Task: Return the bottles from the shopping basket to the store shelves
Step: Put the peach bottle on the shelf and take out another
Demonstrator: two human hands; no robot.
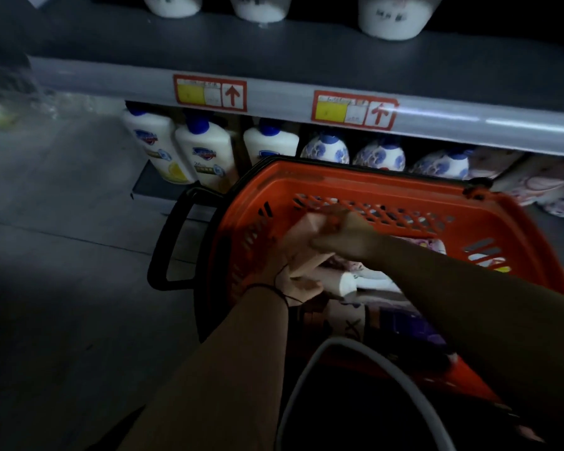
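Observation:
An orange shopping basket (388, 193) stands on the floor in front of the shelves. Both my arms reach into it. My right hand (342, 234) grips the top of a pale pink bottle (306, 229) at the basket's left side. My left hand (285, 270) is under it, its fingers round the lower part of the same bottle. Other bottles and packs lie in the basket: a white bottle (355, 283) and a dark purple pack (404, 323). The bottle's label is blurred.
The low shelf behind the basket holds white bottles with blue caps (205, 154) and blue-flowered bottles (326, 148). The shelf edge (274, 92) above carries red-framed price tags (209, 92), and white containers (394, 17) stand on top. The basket's black handle (173, 239) sticks out left over grey floor.

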